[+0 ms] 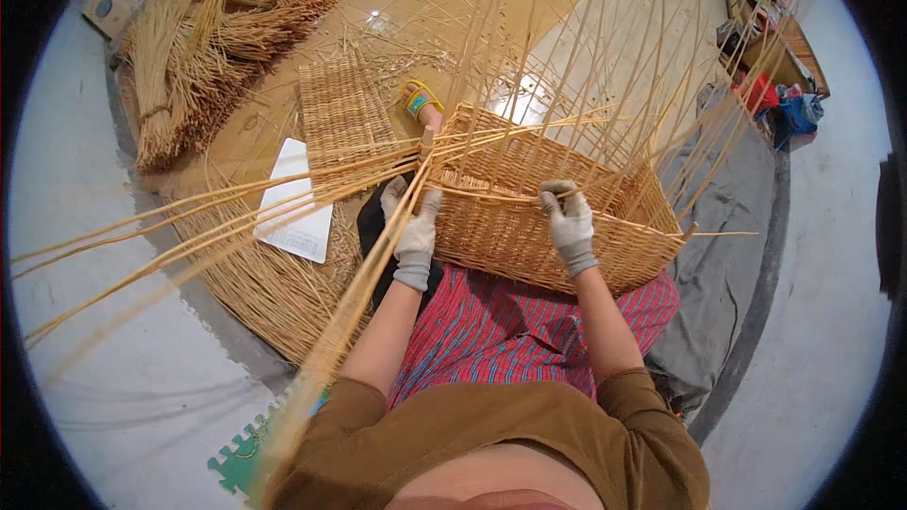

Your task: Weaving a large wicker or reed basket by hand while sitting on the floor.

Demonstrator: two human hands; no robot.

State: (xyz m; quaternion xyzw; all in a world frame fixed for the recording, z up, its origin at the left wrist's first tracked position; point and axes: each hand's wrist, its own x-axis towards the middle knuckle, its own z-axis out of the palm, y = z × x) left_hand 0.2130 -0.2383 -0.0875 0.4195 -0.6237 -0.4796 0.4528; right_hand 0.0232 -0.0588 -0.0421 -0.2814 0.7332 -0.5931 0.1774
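Note:
A half-woven wicker basket (529, 238), rectangular and tan, lies across my lap with long upright rods (605, 66) rising from its far side. At its left corner, my left hand (416, 234) in a grey-white glove closes around a bundle of long willow rods (385, 260), which fan out left and toward me. My right hand (570, 222), gloved alike, pinches a rod at the near rim, with the thumb and fingers on top. Part of the left fingers is hidden behind the rods. A striped pink cloth (491, 331) covers my lap under the basket.
Thick bundles of willow rods (189, 76) lie at the far left, and more rods (274, 293) spread nearer. A flat woven panel (345, 109) and a white sheet (298, 208) rest on the floor. Boxes and bags (779, 61) stand far right; grey cloth (718, 274) lies beside me.

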